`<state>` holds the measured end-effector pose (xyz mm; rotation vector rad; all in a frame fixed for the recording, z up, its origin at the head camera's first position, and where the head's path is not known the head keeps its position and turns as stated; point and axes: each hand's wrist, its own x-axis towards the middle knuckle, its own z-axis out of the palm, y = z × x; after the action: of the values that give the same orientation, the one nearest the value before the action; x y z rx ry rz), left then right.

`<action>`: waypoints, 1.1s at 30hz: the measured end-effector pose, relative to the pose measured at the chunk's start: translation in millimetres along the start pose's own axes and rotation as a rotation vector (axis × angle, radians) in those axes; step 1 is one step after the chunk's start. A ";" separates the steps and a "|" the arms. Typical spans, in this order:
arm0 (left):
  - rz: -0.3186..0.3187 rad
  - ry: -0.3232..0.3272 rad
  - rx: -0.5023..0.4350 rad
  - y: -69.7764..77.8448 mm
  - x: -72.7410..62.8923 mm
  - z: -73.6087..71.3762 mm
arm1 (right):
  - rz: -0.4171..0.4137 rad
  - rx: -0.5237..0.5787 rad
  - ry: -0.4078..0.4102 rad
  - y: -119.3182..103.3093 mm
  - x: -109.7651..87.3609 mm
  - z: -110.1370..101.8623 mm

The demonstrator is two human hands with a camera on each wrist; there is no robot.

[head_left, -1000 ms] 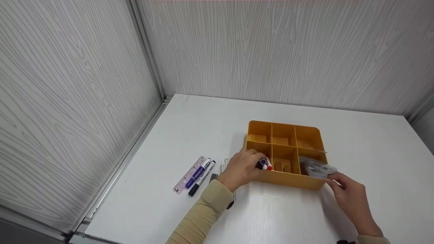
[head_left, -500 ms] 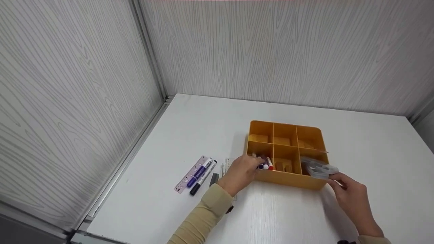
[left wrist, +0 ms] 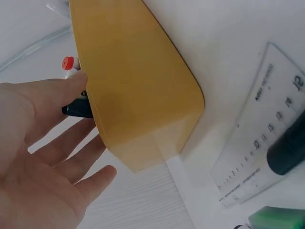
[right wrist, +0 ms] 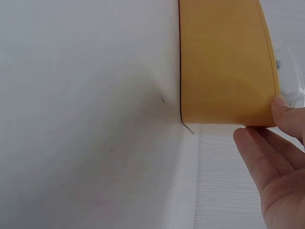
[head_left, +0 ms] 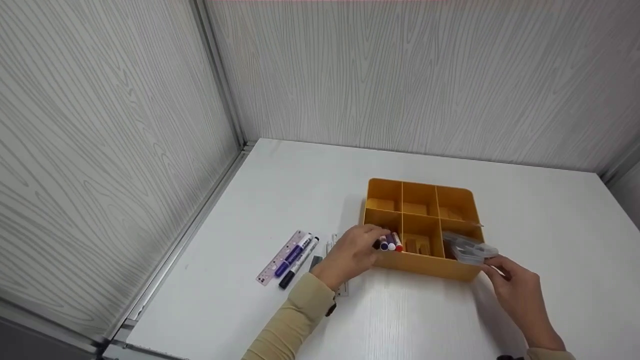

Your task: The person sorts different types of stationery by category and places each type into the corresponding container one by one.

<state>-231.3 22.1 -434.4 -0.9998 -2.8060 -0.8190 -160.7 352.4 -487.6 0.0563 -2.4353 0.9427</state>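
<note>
A yellow organizer box [head_left: 432,266] with six compartments sits on the table. My left hand [head_left: 352,252] is at its front-left compartment, thumb at the rim, fingers reaching in. Between thumb and index finger shows the black end of a marker [left wrist: 78,108]; the fingertips are partly hidden behind the wall. Beside it in that compartment lie several markers [head_left: 391,245] with purple, white and red ends. My right hand [head_left: 517,290] grips the box's front-right corner, thumb at the rim and fingers against the side. Near that thumb a clear plastic case [head_left: 467,248] leans in the front-right compartment.
Left of the box lie a pink ruler [head_left: 278,258], a purple marker [head_left: 290,260] and a black-capped marker [head_left: 299,263]. A clear ruler [left wrist: 259,143] and a green object [left wrist: 279,218] show near the left hand. Small blocks [head_left: 417,246] lie in the front-middle compartment. Walls [head_left: 400,75] stand behind and left.
My left hand has shifted slightly at the front-left compartment, and a black marker end now shows by its fingers. The right hand stays on the box corner.
</note>
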 end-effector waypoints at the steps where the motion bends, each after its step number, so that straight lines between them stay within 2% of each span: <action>1: 0.006 0.012 -0.009 -2.0 -1.4 -2.1 | -0.003 0.002 0.004 -0.2 0.4 -0.2; 5: 0.019 0.060 0.004 -11.8 -6.9 -11.3 | -0.013 0.003 0.011 -0.9 1.2 -0.2; 9: -0.050 0.087 0.036 -19.8 -14.1 -20.2 | -0.012 0.005 0.007 -1.1 1.7 0.0; 13: -0.120 0.108 0.130 -23.6 -24.9 -21.0 | -0.005 0.003 0.001 -0.6 1.3 0.0; 15: -0.147 0.080 0.194 -23.7 -31.0 -17.1 | 0.000 0.000 -0.003 -0.6 1.0 0.0; 20: -0.167 -0.042 0.467 -21.2 -41.5 0.9 | 0.014 -0.005 -0.012 -0.5 0.3 -0.1; 22: -0.164 -0.071 0.575 -20.3 -44.4 9.3 | 0.014 -0.005 -0.014 -0.5 0.4 -0.4; 25: -0.164 -0.101 0.668 -19.8 -48.8 19.7 | 0.010 0.000 -0.016 -0.4 0.5 -0.9; 29: -0.146 -0.112 0.715 -19.1 -54.3 27.9 | 0.003 0.001 -0.017 -0.3 -0.2 -0.9; 33: -0.137 -0.111 0.663 -16.4 -56.4 29.7 | 0.017 -0.011 -0.023 -1.0 -1.3 -1.1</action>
<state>-193.0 -6.1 -479.9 -0.7542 -2.9148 0.1855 -158.9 352.2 -487.0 0.0426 -2.4653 0.9417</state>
